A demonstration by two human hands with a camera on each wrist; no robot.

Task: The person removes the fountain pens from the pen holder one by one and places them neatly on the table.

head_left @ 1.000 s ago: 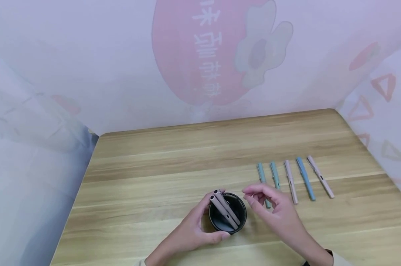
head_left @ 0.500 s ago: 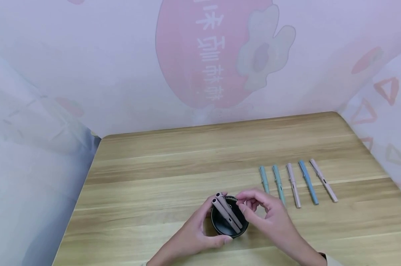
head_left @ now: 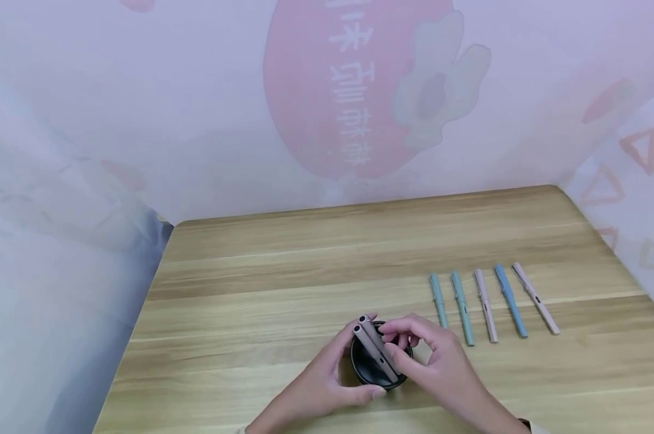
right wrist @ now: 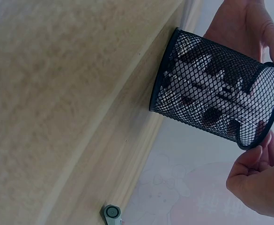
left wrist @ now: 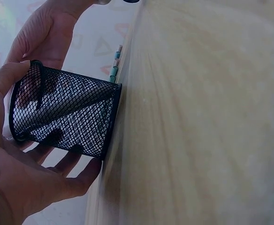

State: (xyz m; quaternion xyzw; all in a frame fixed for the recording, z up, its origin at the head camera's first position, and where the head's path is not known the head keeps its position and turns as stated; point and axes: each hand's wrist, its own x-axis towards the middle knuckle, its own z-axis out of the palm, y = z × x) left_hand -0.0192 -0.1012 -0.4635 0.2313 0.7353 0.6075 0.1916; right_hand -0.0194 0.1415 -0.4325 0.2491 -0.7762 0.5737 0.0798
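Observation:
A black mesh pen holder (left wrist: pixel 64 110) stands upright on the wooden table, held by my left hand (head_left: pixel 327 374), its fingers curled round the far side and its thumb at the near rim. Two taupe pens (head_left: pixel 369 349) lean inside it, their ends sticking out over the far left rim. My right hand (head_left: pixel 435 355) is over the right side of the holder, thumb and index finger bent and apart beside the pens. In the right wrist view, the right hand (right wrist: pixel 263 176) is by the rim; the mesh and fingers partly hide any contact with a pen.
Several capped pens lie in a row on the right of the table (head_left: pixel 283 265): two green (head_left: pixel 438 301), a pale pink (head_left: pixel 486 307), a blue (head_left: pixel 511 301) and another pale pink (head_left: pixel 535 298). A printed cloth (head_left: pixel 213 132) hangs behind the far edge.
The right hand has moved left from beside the row of pens to over the pen holder's mouth. The left hand keeps its hold. The head view has shifted slightly.

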